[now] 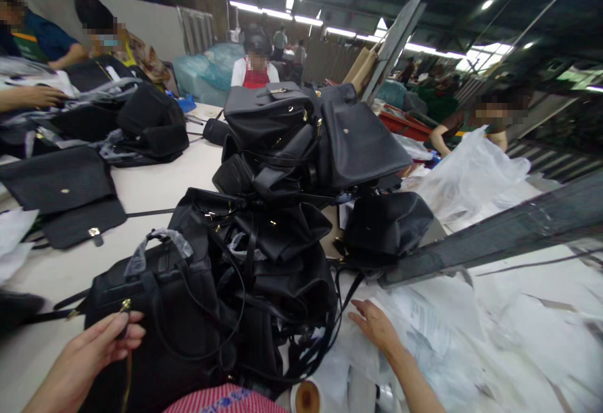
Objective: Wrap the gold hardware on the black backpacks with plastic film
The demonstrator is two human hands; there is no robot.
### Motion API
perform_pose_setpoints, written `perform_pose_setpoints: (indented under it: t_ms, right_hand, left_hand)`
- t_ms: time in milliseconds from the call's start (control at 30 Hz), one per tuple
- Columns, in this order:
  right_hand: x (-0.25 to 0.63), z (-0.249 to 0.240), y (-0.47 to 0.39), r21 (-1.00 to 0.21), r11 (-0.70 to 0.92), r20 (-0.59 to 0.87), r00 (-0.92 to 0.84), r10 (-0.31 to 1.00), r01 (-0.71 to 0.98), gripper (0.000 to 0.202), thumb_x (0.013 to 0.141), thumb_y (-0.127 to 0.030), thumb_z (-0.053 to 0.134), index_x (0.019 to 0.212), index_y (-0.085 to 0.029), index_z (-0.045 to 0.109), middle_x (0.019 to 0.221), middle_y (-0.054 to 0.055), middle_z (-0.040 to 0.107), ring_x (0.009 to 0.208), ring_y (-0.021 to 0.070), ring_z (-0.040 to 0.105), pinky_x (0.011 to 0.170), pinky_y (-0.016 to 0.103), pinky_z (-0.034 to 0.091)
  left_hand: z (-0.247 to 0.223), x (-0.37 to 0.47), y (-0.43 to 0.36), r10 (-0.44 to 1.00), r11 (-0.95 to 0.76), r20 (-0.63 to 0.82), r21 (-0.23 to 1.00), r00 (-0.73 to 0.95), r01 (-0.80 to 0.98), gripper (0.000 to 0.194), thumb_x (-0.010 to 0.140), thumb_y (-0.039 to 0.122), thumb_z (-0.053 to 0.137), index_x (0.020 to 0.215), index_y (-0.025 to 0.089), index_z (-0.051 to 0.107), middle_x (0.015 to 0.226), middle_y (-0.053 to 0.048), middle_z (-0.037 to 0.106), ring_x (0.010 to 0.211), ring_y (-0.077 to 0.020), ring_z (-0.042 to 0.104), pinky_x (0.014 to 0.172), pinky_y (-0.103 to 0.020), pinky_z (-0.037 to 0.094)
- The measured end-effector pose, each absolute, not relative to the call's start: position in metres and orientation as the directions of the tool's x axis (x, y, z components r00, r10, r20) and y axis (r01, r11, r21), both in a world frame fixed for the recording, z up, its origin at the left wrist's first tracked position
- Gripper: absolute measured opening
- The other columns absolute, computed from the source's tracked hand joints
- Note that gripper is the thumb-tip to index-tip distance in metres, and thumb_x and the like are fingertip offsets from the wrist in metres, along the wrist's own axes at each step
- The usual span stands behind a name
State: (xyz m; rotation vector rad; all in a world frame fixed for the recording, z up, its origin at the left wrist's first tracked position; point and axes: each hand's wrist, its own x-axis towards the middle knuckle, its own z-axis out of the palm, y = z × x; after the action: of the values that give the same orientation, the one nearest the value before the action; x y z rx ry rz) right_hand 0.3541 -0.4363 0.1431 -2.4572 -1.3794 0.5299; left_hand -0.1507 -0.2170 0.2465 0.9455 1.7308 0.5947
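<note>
A black leather bag [164, 300] lies in front of me, its looped handles on top and part of one wrapped in clear plastic. My left hand [110, 337] pinches a zipper pull [125, 307] on that bag, thumb against fingers; a gold zipper line runs down below it. To the right, my right hand [377, 328] is held with fingers apart and nothing in them, beside thin black straps [342, 312] and over clear plastic bags [419, 319]. More black bags [287, 256] are heaped just beyond the one I touch.
A tall pile of black bags [277, 118] stands mid-table. An open-flapped bag [61, 181] lies left. A slanting metal post [509, 225] crosses the right side. Near my lap is a cup [306, 395] with brown contents. Several people work around the tables.
</note>
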Motion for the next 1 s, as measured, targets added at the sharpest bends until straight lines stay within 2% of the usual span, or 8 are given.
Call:
perform_pose_setpoints:
  t_ms: [100, 333, 433, 500, 567, 667, 800, 1000]
  right_hand:
    - [0.338, 0.170, -0.464, -0.431, -0.498, -0.094, 0.511, 0.854, 0.753, 0.029, 0.088, -0.037, 0.045, 0.096, -0.019, 0.066, 0.100, 0.011, 0.069, 0.095, 0.0243, 0.065, 0.088, 0.036, 0.048]
    - [0.265, 0.201, -0.580, -0.417, -0.620, -0.057, 0.662, 0.747, 0.665, 0.039, 0.089, -0.054, 0.046, 0.066, -0.025, 0.055, 0.063, -0.001, 0.061, 0.058, 0.0163, 0.061, 0.060, 0.025, 0.049]
    - [0.237, 0.182, -0.600, -0.428, -0.598, -0.145, 0.602, 0.785, 0.677, 0.034, 0.093, -0.045, 0.044, 0.075, -0.025, 0.064, 0.071, 0.001, 0.068, 0.066, 0.0163, 0.067, 0.066, 0.022, 0.051]
    - [0.218, 0.160, -0.596, -0.415, -0.579, -0.206, 0.548, 0.811, 0.702, 0.031, 0.095, -0.035, 0.041, 0.099, -0.024, 0.069, 0.094, 0.006, 0.075, 0.088, 0.0192, 0.071, 0.078, 0.023, 0.053]
    - [0.196, 0.138, -0.581, -0.312, -0.602, -0.310, 0.520, 0.796, 0.735, 0.038, 0.094, -0.023, 0.037, 0.121, -0.022, 0.064, 0.109, 0.011, 0.074, 0.099, 0.0234, 0.070, 0.081, 0.028, 0.054]
    - [0.165, 0.110, -0.559, -0.128, -0.643, -0.458, 0.530, 0.713, 0.755, 0.052, 0.085, -0.005, 0.033, 0.127, -0.018, 0.061, 0.091, 0.013, 0.077, 0.079, 0.0279, 0.074, 0.067, 0.035, 0.056]
    - [0.146, 0.096, -0.549, -0.063, -0.681, -0.414, 0.602, 0.683, 0.730, 0.058, 0.082, 0.002, 0.028, 0.131, -0.013, 0.057, 0.096, 0.018, 0.075, 0.072, 0.0267, 0.074, 0.061, 0.034, 0.056]
    - [0.141, 0.093, -0.540, 0.016, -0.566, -0.373, 0.530, 0.761, 0.824, 0.064, 0.081, 0.000, 0.040, 0.131, -0.036, 0.055, 0.089, 0.006, 0.074, 0.069, 0.0236, 0.074, 0.056, 0.029, 0.054]
  left_hand:
    - [0.238, -0.157, -0.215, 0.804, 0.590, -0.587, 0.765, -0.101, 0.258, 0.065, 0.029, 0.066, 0.079, 0.076, 0.023, 0.069, 0.068, -0.004, 0.073, 0.069, -0.0245, 0.068, 0.055, -0.027, 0.053]
    - [0.218, -0.164, -0.204, 0.833, 0.545, -0.547, 0.788, -0.081, 0.287, 0.044, 0.048, 0.063, 0.073, 0.076, 0.029, 0.068, 0.065, 0.000, 0.072, 0.072, -0.0243, 0.068, 0.055, -0.029, 0.051]
    - [0.220, -0.161, -0.196, 0.775, 0.627, -0.622, 0.736, -0.110, 0.256, 0.040, 0.047, 0.054, 0.074, 0.076, 0.028, 0.067, 0.065, 0.001, 0.072, 0.073, -0.0235, 0.068, 0.056, -0.026, 0.051]
    - [0.226, -0.155, -0.194, 0.756, 0.652, -0.643, 0.722, -0.125, 0.232, 0.035, 0.050, 0.049, 0.071, 0.077, 0.027, 0.067, 0.064, 0.001, 0.072, 0.072, -0.0220, 0.067, 0.055, -0.024, 0.049]
    - [0.236, -0.148, -0.195, 0.744, 0.667, -0.654, 0.712, -0.138, 0.218, 0.029, 0.053, 0.043, 0.066, 0.076, 0.026, 0.066, 0.062, 0.000, 0.071, 0.070, -0.0205, 0.065, 0.055, -0.023, 0.048]
    - [0.252, -0.139, -0.200, 0.735, 0.678, -0.659, 0.706, -0.162, 0.205, 0.025, 0.053, 0.039, 0.061, 0.073, 0.024, 0.066, 0.061, -0.001, 0.070, 0.067, -0.0190, 0.063, 0.054, -0.022, 0.047]
    - [0.267, -0.134, -0.209, 0.730, 0.684, -0.658, 0.707, -0.184, 0.183, 0.026, 0.051, 0.039, 0.060, 0.071, 0.023, 0.066, 0.060, -0.002, 0.070, 0.066, -0.0192, 0.061, 0.055, -0.023, 0.047]
    - [0.252, -0.145, -0.210, 0.743, 0.670, -0.645, 0.718, -0.181, 0.188, 0.026, 0.053, 0.043, 0.061, 0.071, 0.025, 0.067, 0.061, 0.000, 0.071, 0.067, -0.0191, 0.063, 0.057, -0.023, 0.047]
